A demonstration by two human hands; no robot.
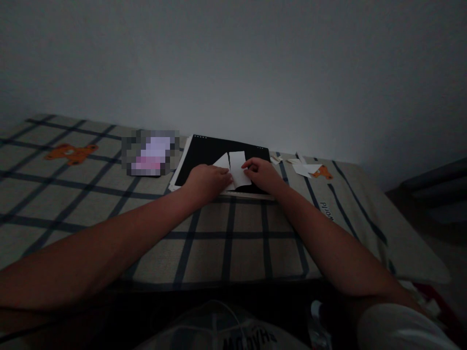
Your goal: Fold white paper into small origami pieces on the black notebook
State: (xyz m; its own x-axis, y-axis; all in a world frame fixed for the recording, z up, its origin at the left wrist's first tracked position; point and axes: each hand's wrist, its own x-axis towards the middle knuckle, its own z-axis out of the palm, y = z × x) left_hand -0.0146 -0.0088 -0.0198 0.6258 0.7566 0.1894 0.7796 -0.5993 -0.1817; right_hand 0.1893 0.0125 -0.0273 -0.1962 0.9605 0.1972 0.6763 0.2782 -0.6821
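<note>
Two pieces of white paper lie on a black sheet (204,153) with small holes along its top edge. A narrow gap with an uneven edge runs between the left paper piece (222,160) and the right paper piece (237,167). My left hand (207,182) rests over the lower part of the left piece, its fingers stretched toward the gap; its thumb is hard to make out. At the right piece's right edge, my right hand (261,174) touches the paper with bent fingers, the index and thumb slightly apart.
Under the black sheet are white sheets (178,180). A phone with a lit, blurred screen (153,153) lies to the left. White paper scraps (305,169) are at the right. Everything rests on a checked cloth (233,253) against a grey wall (233,68).
</note>
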